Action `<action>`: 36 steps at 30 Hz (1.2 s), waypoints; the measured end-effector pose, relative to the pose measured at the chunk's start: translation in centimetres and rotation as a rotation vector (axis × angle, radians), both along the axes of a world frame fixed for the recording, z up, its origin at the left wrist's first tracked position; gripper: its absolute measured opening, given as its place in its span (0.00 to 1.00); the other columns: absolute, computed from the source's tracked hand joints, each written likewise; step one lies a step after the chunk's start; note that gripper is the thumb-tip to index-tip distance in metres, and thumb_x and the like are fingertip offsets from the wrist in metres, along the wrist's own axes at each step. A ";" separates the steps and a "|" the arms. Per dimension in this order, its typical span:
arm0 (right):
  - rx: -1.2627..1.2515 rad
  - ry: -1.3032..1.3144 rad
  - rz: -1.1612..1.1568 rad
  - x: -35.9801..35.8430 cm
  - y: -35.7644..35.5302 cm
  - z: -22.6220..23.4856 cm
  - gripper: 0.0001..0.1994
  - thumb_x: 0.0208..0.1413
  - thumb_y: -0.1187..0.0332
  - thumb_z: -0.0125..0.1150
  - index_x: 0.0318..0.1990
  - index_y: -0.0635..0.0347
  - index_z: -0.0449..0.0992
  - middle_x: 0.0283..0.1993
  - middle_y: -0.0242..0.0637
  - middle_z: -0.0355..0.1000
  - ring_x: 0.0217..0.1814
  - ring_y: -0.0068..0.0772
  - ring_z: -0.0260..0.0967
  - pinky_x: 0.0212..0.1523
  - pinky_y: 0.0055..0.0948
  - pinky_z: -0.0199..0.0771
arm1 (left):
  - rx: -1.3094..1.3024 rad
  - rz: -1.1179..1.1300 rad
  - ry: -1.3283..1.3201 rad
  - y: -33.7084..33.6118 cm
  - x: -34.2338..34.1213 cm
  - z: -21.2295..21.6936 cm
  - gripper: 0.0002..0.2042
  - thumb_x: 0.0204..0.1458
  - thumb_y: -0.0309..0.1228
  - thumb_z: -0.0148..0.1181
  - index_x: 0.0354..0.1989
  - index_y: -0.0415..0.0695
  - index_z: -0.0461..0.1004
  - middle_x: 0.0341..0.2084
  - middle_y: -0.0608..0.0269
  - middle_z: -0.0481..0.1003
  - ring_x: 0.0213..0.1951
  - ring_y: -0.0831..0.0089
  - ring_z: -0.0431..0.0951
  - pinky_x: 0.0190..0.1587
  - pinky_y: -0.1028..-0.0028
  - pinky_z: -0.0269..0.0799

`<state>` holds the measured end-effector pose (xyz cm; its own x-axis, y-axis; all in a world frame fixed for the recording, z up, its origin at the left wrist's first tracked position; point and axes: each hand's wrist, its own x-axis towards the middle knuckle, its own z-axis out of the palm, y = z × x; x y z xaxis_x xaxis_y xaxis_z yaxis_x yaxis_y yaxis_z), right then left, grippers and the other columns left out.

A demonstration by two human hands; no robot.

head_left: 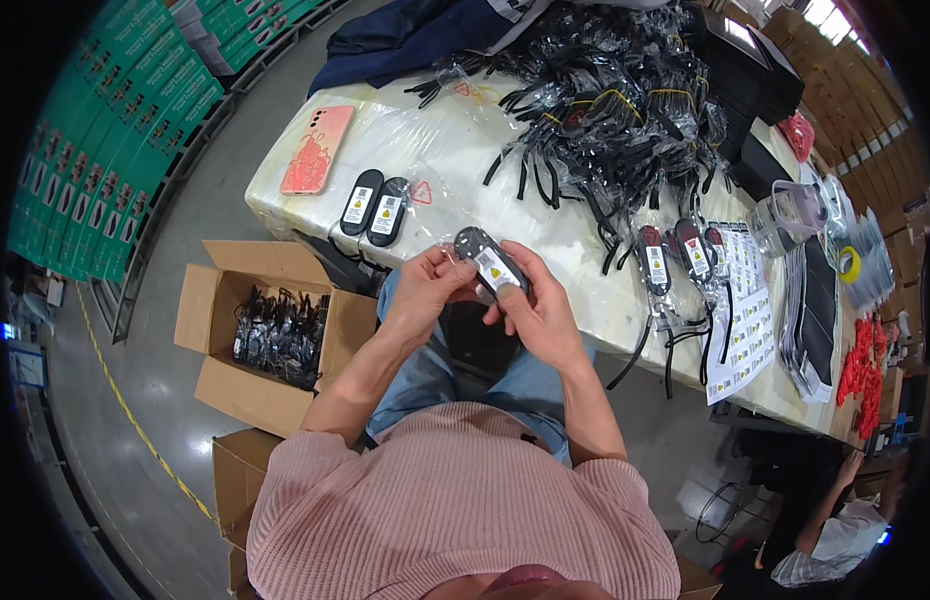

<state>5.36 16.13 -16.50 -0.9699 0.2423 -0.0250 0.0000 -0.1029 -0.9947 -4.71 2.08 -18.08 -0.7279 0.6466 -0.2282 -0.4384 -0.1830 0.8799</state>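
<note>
My right hand is closed on a black oval device with a white label bearing a yellow warning triangle. The thumb presses near the label, and the device tilts above the table's near edge. Beside it, my left hand pinches at the device's left edge, where a clear plastic bag bunches at the fingers. Just what lies between those fingertips is partly hidden. Two similar labelled devices lie side by side on the table to the left, their black cords hanging over the edge.
A big heap of bagged black devices with cords covers the table's far side. Label sheets and several bagged devices lie right. A pink phone lies left. An open carton stands below left. Another person is lower right.
</note>
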 end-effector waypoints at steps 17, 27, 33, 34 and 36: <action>0.337 0.082 -0.088 -0.3 0.4 -1.1 0.15 0.50 0.62 0.63 0.28 0.65 0.66 0.35 0.38 0.70 0.25 0.22 0.69 0.20 0.17 0.63 | 0.003 -0.178 0.047 0.0 1.3 0.0 0.12 0.52 0.30 0.58 0.43 0.39 0.70 0.34 0.64 0.75 0.34 0.78 0.75 0.37 0.77 0.73; 0.780 0.176 -0.152 0.2 3.2 6.3 0.06 0.45 0.75 0.58 0.23 0.67 0.69 0.22 0.34 0.66 0.22 0.25 0.63 0.24 0.22 0.62 | 0.034 -0.299 0.145 -0.6 2.3 -0.1 0.10 0.53 0.28 0.56 0.42 0.39 0.70 0.33 0.63 0.76 0.35 0.78 0.75 0.38 0.79 0.70; 1.080 -0.035 0.011 0.7 11.1 13.3 0.09 0.47 0.72 0.58 0.21 0.65 0.68 0.16 0.30 0.63 0.21 0.15 0.59 0.21 0.20 0.59 | -0.083 -0.168 0.349 -2.2 0.8 1.2 0.08 0.53 0.24 0.54 0.40 0.37 0.70 0.31 0.61 0.76 0.35 0.78 0.75 0.39 0.80 0.70; 1.002 -0.022 -0.043 0.8 12.4 14.4 0.09 0.48 0.72 0.58 0.20 0.64 0.68 0.15 0.28 0.62 0.20 0.13 0.59 0.20 0.20 0.58 | -0.090 -0.114 0.367 -2.8 0.6 1.3 0.08 0.53 0.24 0.53 0.40 0.36 0.70 0.30 0.61 0.76 0.35 0.78 0.75 0.40 0.81 0.69; 1.160 -0.096 -0.030 1.1 14.3 16.2 0.10 0.48 0.72 0.58 0.19 0.63 0.67 0.16 0.27 0.62 0.20 0.13 0.59 0.19 0.19 0.58 | -0.088 -0.084 0.374 -3.0 0.2 1.4 0.08 0.53 0.24 0.54 0.40 0.37 0.70 0.31 0.60 0.76 0.35 0.78 0.75 0.39 0.80 0.70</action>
